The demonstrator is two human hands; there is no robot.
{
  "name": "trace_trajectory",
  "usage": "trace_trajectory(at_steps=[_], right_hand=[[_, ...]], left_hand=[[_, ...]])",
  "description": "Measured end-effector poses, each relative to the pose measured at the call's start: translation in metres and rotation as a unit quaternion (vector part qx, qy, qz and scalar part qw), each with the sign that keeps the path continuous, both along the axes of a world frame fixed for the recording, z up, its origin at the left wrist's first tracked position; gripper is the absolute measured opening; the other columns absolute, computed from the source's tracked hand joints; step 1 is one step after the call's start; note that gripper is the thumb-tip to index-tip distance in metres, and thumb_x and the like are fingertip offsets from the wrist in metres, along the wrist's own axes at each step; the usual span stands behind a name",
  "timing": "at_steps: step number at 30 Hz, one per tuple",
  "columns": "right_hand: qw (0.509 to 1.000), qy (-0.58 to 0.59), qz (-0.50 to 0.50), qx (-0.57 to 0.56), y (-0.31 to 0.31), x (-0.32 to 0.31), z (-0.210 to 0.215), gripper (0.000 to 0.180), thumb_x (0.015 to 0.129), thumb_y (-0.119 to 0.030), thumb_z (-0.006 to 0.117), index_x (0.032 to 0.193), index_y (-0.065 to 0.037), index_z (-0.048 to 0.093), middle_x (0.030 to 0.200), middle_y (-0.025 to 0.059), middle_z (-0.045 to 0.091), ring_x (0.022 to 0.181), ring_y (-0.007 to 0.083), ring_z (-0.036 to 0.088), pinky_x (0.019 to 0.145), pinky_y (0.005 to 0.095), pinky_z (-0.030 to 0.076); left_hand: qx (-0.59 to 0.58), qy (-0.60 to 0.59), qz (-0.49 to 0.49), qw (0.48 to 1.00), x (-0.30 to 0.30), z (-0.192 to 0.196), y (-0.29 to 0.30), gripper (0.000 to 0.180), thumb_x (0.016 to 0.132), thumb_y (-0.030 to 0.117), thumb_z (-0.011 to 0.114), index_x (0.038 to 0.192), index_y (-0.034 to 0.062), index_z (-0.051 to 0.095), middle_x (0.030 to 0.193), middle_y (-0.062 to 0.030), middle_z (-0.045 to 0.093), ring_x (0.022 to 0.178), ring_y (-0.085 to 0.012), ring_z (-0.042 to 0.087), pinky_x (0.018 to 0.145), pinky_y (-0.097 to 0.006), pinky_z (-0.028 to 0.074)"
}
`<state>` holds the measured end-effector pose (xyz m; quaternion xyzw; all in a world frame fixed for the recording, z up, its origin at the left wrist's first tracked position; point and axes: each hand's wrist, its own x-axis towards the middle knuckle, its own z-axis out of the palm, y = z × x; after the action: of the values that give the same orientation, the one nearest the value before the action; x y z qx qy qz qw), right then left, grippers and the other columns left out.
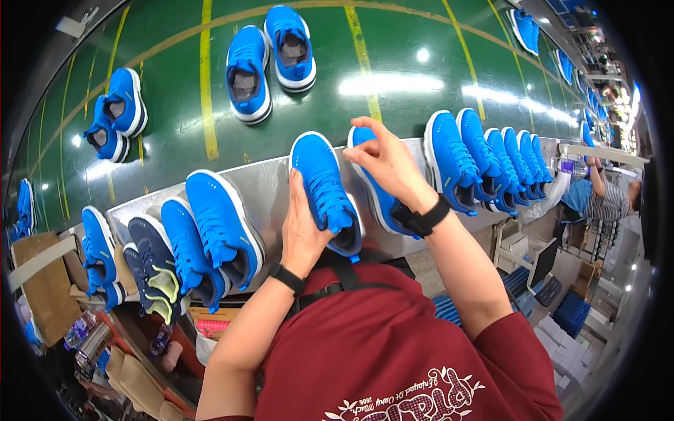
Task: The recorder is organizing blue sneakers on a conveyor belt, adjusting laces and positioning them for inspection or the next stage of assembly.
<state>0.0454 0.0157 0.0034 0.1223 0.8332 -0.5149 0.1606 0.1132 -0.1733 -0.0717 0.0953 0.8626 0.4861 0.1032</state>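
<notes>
While your left hand (303,231) cups the side of a bright blue sneaker (324,189) lying on the grey bench (270,186), its fingers wrap the shoe near the heel. Your right hand (385,163) hovers over the neighbouring blue sneaker (375,196) — fingers pinched together at its toe end, though you cannot tell whether they grip anything. More blue sneakers (484,161) line the bench to the right; a navy pair (151,270) sits to the left.
</notes>
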Motion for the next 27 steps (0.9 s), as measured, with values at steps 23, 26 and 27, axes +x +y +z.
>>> trace_trajectory(at_steps=[23,26,27], right_hand=[[0.98,0.166,-0.107,0.01,0.116,0.145,0.005,0.02,0.088,-0.011,0.059,0.105,-0.004,0.064,0.091,0.0175,0.068,0.083,0.0323,0.067,0.071,0.0379,0.053],[0.984,0.165,-0.074,-0.001,0.124,0.142,0.014,0.019,0.089,-0.014,0.058,0.105,-0.006,0.064,0.087,0.017,0.067,0.078,0.0316,0.067,0.067,0.0394,0.051],[0.978,0.197,-0.071,0.004,0.128,0.144,0.005,0.019,0.089,-0.015,0.058,0.105,-0.007,0.063,0.08,0.0153,0.066,0.072,0.0316,0.066,0.064,0.0397,0.05]], left_hand=[[-0.047,0.108,-0.158,0.98,0.005,0.013,0.033,0.085,0.065,-0.008,0.069,0.142,-0.0013,0.033,0.144,-0.0261,0.036,0.135,-0.0409,0.034,0.112,-0.042,0.031],[-0.062,0.125,-0.152,0.979,0.015,0.026,0.073,0.082,0.066,-0.007,0.069,0.14,-0.0015,0.034,0.144,-0.0265,0.036,0.133,-0.0425,0.036,0.111,-0.042,0.031],[-0.066,0.138,-0.154,0.976,0.017,0.022,0.079,0.081,0.066,-0.007,0.068,0.14,-0.0016,0.034,0.144,-0.0265,0.036,0.133,-0.0432,0.036,0.111,-0.043,0.031]])
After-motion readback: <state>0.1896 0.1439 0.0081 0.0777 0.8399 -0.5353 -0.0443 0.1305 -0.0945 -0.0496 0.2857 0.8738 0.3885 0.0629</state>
